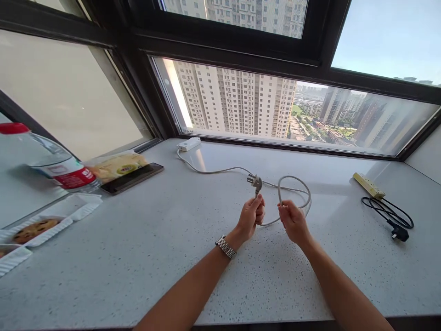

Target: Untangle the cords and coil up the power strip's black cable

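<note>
My left hand (pixel 251 214), with a metal watch on its wrist, is closed round a grey-white power cord just below its plug (pixel 255 181). The plug's prongs point up and to the left. A short way to the right, my right hand (pixel 292 219) pinches another part of the same power cord (pixel 295 177), which makes a loop above that hand. From the loop the cord runs left across the counter to a white power strip (pixel 189 144) by the window.
To the right lies a yellow power strip (pixel 368 185) with a coiled black cord (pixel 387 212). On the left are a phone (pixel 132 179), a bread package (pixel 117 166), a red-capped bottle (pixel 51 158) and a tray of cookies (pixel 81 205). Windows (pixel 241 101) rise behind the speckled white counter (pixel 155 257).
</note>
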